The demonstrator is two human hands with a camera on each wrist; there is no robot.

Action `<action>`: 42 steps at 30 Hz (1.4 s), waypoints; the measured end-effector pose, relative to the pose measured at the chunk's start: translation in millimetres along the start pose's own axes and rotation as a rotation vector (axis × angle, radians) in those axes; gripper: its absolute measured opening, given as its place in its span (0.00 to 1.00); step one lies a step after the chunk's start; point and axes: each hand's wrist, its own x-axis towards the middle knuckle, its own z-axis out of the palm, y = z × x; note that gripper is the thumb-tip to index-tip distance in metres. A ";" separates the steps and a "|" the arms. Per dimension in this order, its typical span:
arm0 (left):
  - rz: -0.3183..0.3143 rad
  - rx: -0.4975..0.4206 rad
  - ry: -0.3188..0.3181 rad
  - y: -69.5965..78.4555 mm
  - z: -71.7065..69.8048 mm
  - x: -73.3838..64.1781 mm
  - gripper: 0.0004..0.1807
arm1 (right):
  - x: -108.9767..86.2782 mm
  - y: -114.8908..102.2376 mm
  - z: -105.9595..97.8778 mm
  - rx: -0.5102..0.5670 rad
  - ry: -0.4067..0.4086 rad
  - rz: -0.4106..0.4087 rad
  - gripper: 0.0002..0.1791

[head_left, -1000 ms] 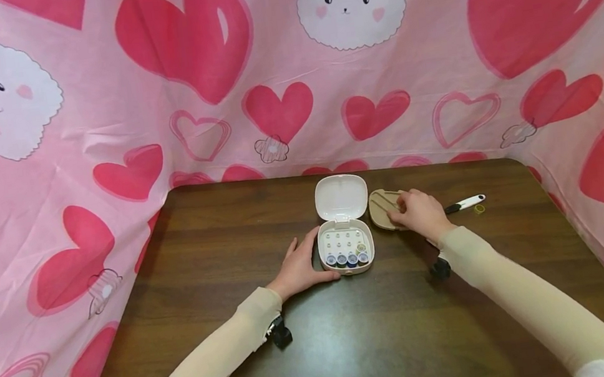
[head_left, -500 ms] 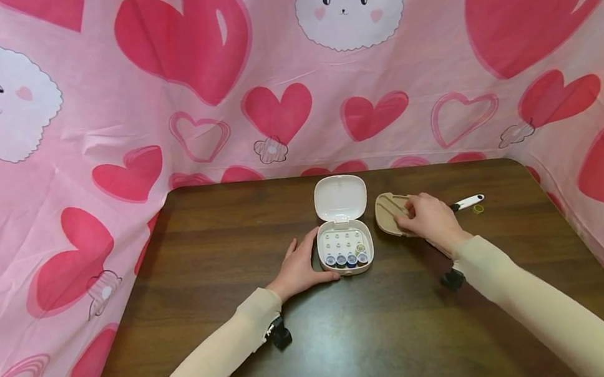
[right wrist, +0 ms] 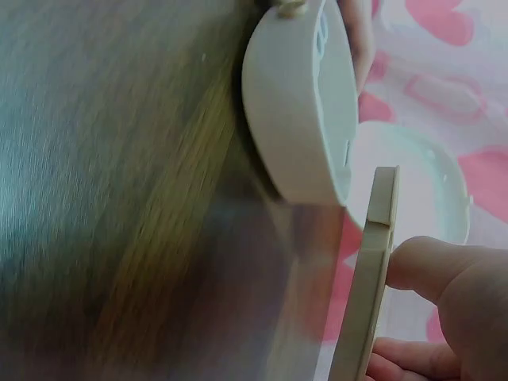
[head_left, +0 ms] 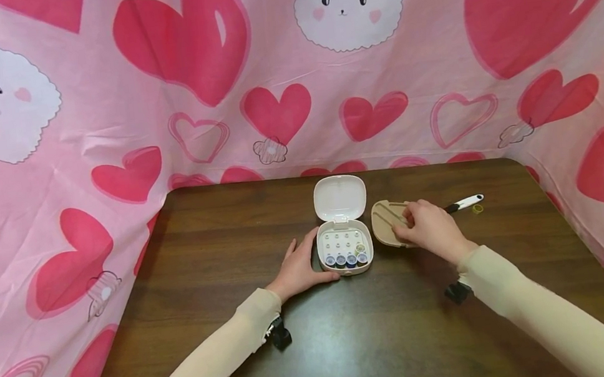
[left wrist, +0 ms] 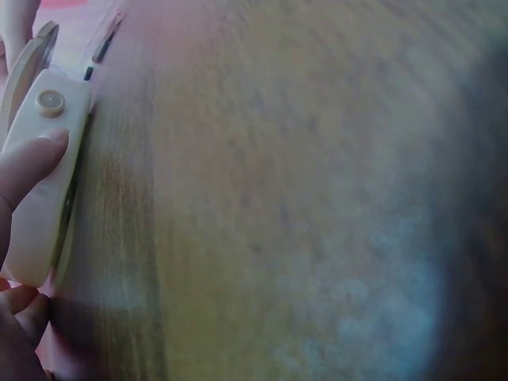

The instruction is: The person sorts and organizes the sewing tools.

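A white hinged case (head_left: 371,254) stands on the table with its lid (head_left: 339,197) raised. Inside it, a front row of several small bobbins (head_left: 352,260) sits on a pegged base, with one yellowish bobbin (head_left: 360,248) behind the row. My left hand (head_left: 296,271) holds the case from its left side; the left wrist view shows the thumb on the front wall (left wrist: 36,214) by a round button. To the case's right, my right hand (head_left: 432,228) pinches a beige grooved tray (head_left: 383,226). In the right wrist view that tray (right wrist: 363,294) stands on edge, apart from the case.
Beyond my right hand lies a tool with a white handle and black end (head_left: 469,201). A small yellow ring (head_left: 477,209) lies beside it. Pink heart-printed cloth (head_left: 281,109) hangs along the table's back and sides.
My right hand has brought the beige tray nearer to me, first swinging slightly right and then back left. My left hand and the case have stayed in place.
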 end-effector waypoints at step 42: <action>0.009 0.032 0.018 3.6 -0.4 0.0 0.64 | 11.7 -78.4 48.8 0.015 -0.039 -0.149 0.17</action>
